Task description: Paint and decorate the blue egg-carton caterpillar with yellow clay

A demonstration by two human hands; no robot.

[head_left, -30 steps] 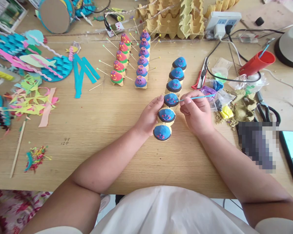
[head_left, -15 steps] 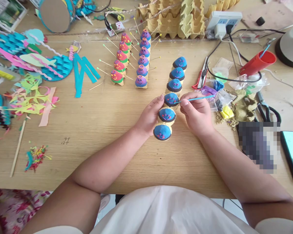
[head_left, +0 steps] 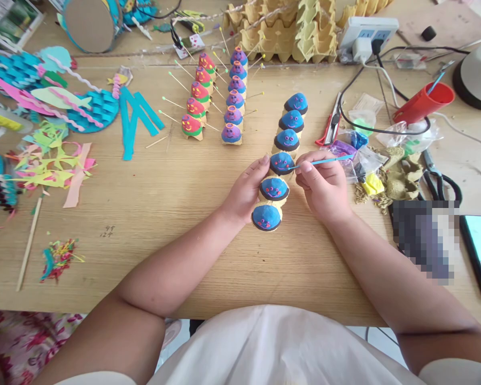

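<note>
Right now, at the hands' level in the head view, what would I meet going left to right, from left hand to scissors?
Left hand → row of blue egg-carton cups → right hand → yellow lump → egg-carton piece → scissors.

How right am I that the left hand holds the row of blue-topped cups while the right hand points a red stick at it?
Only the stick's colour is wrong: the head view shows the right hand pointing a light blue stick at the row of blue-topped cups.
</note>
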